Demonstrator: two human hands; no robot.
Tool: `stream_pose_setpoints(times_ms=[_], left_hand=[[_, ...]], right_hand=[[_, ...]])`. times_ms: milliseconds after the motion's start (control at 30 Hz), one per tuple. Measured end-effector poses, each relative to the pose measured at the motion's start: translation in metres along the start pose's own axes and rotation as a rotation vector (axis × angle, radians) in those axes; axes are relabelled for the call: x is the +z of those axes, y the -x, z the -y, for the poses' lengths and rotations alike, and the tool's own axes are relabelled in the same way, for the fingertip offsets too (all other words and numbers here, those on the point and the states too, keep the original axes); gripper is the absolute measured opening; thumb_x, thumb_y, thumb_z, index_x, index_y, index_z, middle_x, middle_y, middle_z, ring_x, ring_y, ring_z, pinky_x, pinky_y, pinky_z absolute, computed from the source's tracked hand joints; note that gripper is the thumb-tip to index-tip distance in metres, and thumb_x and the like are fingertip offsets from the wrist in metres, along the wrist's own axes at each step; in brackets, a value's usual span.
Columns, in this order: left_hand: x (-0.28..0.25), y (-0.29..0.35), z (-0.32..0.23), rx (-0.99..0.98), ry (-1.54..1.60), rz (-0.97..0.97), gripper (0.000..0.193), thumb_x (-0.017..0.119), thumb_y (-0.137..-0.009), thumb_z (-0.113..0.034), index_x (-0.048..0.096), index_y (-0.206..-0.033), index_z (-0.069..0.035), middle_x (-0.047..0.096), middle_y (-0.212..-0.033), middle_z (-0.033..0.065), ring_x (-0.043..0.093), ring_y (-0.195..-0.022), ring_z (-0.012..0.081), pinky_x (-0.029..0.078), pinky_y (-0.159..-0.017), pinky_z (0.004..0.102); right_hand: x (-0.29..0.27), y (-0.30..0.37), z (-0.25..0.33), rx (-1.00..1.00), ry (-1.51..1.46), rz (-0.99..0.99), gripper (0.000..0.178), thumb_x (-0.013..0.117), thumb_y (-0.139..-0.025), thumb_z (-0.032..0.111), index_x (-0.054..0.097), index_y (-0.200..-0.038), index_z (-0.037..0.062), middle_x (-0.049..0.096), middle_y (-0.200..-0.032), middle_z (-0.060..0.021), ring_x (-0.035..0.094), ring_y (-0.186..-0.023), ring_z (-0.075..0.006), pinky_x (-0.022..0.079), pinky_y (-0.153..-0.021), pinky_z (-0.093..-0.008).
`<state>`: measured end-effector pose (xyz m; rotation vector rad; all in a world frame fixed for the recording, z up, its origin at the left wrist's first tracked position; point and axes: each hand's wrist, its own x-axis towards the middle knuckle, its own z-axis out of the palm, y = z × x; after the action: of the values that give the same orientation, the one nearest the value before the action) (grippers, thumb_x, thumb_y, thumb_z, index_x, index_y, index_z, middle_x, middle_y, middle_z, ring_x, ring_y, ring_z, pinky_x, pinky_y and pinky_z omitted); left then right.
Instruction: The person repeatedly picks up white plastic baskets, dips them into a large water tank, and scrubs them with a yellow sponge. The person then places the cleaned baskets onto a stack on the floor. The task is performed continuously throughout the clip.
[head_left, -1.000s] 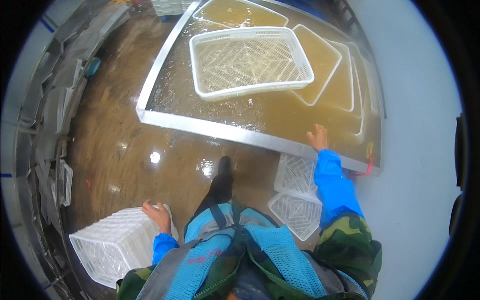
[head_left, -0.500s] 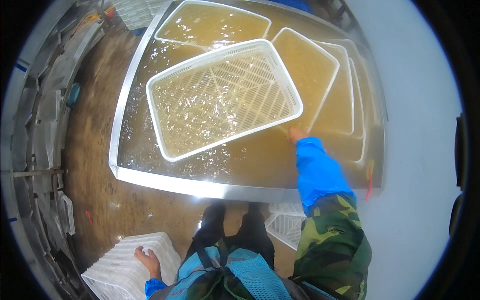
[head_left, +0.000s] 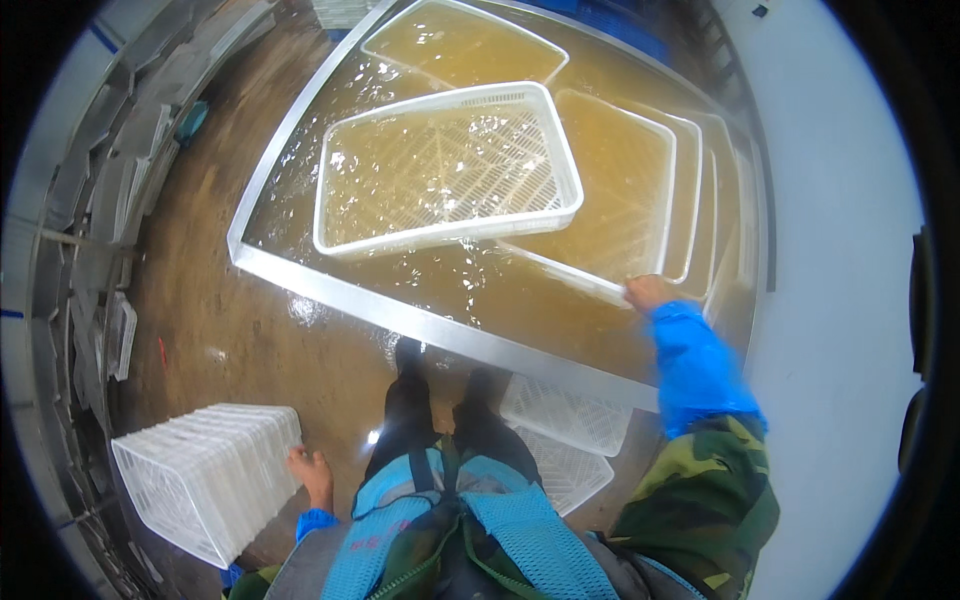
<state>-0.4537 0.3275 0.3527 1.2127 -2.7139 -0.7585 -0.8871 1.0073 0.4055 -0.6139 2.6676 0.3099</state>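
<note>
My right hand (head_left: 650, 291), in a blue sleeve cover, is closed around the near corner of a white slotted plastic basket (head_left: 577, 277). Most of that basket lies under murky brown water, with its near rim at the surface. Another white basket (head_left: 448, 238), partly filled with water, floats beside it and overlaps its left part. At the lower left, my left hand (head_left: 312, 475) hangs with fingers apart, next to a stack of nested white baskets (head_left: 215, 465). Whether it touches the stack I cannot tell.
A metal tank (head_left: 400, 318) holds the water; its near edge crosses in front of my legs. More sunken baskets (head_left: 690, 215) lie along its right side, another (head_left: 470, 45) at the back. White baskets (head_left: 565, 415) sit under the near edge. Racks line the left; a pale wall (head_left: 840, 300) stands right.
My right hand has moved right and has risen from the water with the sunken basket's near rim. The floating basket has turned slightly. My view has shifted, and the left hand is still empty.
</note>
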Motion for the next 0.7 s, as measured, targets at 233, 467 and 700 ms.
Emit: stream_pose_setpoints(times_ms=[233, 467, 700], left_hand=[[0.025, 0.018, -0.026, 0.038, 0.107, 0.054, 0.035, 0.058, -0.076, -0.005, 0.049, -0.109, 0.002, 0.044, -0.111, 0.0245, 0.043, -0.106, 0.0393, 0.036, -0.093, 0.0460], [0.014, 0.004, -0.018, 0.081, 0.159, 0.067, 0.034, 0.057, -0.077, -0.006, 0.049, -0.109, 0.002, 0.044, -0.109, 0.0243, 0.044, -0.104, 0.0388, 0.037, -0.092, 0.0451], [-0.004, -0.008, 0.073, 0.072, 0.204, 0.089, 0.031, 0.059, -0.078, -0.007, 0.051, -0.106, 0.003, 0.047, -0.107, 0.0225, 0.047, -0.100, 0.0353, 0.039, -0.089, 0.0443]], right_hand=[[-0.111, 0.121, -0.060, -0.031, 0.103, 0.106, 0.017, 0.067, -0.082, 0.023, 0.070, -0.086, 0.0066, 0.069, -0.088, -0.0170, 0.067, -0.083, -0.0344, 0.052, -0.075, -0.0455], [-0.146, 0.191, -0.028, 0.068, 0.182, 0.087, 0.016, 0.068, -0.082, 0.022, 0.067, -0.087, 0.0070, 0.068, -0.086, -0.0151, 0.066, -0.084, -0.0336, 0.051, -0.073, -0.0457], [-0.147, 0.259, 0.041, 0.183, 0.066, 0.007, 0.016, 0.066, -0.082, 0.023, 0.063, -0.081, 0.0070, 0.065, -0.084, -0.0147, 0.064, -0.082, -0.0359, 0.050, -0.072, -0.0473]])
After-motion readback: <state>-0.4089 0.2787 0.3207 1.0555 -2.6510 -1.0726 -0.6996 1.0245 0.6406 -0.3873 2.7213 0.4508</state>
